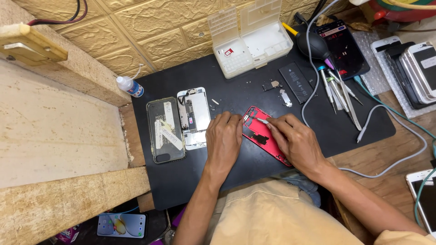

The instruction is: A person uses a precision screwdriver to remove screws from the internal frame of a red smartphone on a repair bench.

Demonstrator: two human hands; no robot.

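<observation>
Head view: your left hand (224,138) lies flat on the red phone shell (263,134) at mat (190,181) centre on the bench, pinning it so it can't slide. Right hand (295,140) fingers are pinched on a screwdriver (260,120), tip at the shell's top corner. Removed battery (296,81) sits well apart.

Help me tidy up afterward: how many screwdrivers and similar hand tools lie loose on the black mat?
About 4, though they overlap, so some may be hidden: a bundle of screwdrivers and tweezers right of the battery. One more tool is in the right hand.
</observation>
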